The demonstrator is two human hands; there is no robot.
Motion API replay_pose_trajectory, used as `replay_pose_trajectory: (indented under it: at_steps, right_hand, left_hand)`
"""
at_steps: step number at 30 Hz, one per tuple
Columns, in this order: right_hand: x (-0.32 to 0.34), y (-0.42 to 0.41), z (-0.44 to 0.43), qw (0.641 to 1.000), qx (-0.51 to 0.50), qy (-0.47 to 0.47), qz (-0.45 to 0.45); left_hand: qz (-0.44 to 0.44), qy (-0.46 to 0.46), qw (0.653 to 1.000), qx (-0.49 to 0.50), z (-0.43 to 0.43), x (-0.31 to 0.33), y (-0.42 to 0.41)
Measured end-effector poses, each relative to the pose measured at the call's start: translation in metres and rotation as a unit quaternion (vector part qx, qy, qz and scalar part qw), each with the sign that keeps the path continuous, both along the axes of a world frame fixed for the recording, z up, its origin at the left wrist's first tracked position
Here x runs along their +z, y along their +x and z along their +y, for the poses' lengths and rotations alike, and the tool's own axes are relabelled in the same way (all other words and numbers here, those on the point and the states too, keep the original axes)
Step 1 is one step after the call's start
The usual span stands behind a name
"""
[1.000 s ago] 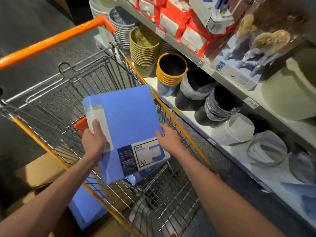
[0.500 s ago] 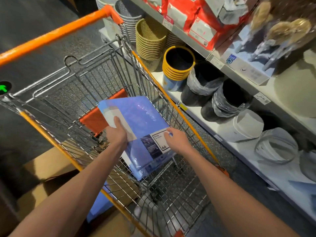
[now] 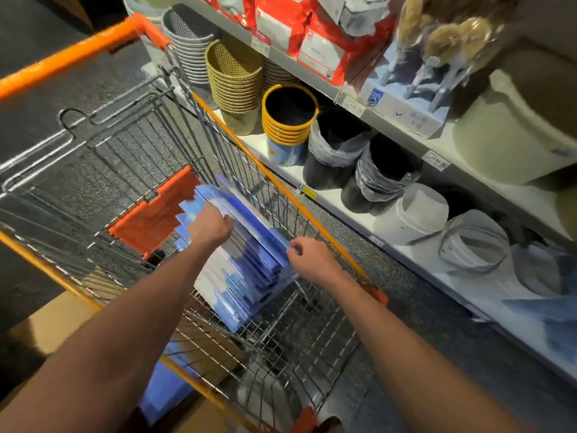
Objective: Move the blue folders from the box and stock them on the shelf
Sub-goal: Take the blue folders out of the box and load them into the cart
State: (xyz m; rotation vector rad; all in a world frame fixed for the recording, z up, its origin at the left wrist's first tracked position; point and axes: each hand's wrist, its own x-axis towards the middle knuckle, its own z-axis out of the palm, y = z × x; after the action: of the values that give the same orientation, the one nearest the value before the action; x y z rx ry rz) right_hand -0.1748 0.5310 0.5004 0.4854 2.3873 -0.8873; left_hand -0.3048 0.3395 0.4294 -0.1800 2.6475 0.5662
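Blue folders mid-frame: square them under your left hand, fingers hidden; right hand curls at the corner, grip unclear.

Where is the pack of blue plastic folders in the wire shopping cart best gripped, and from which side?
Probably clamp the blue plastic folders across their upturned top edges, coming from above. They stand on edge, fanned, leaning toward the shelf-side wall of the wire shopping cart, whose mesh blocks sideways approach.
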Motion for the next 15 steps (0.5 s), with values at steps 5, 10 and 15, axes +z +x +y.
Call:
replay_pose_trajectory:
  at_steps: [5, 10, 15]
  right_hand:
    - [0.015, 0.031, -0.003, 0.999, -0.020, -0.007, 0.035]
    - [0.037, 0.076, -0.017, 0.995, 0.001, -0.016, 0.102]
    - [0.051, 0.145, -0.050, 0.985, 0.069, -0.077, 0.136]
  left_hand:
    - [0.041, 0.101, 0.994, -0.019, -0.002, 0.015, 0.049]
    - [0.072, 0.208, 0.976, 0.000, -0.004, 0.062, 0.145]
    - [0.158, 0.245, 0.954, 0.075, -0.038, 0.105, 0.262]
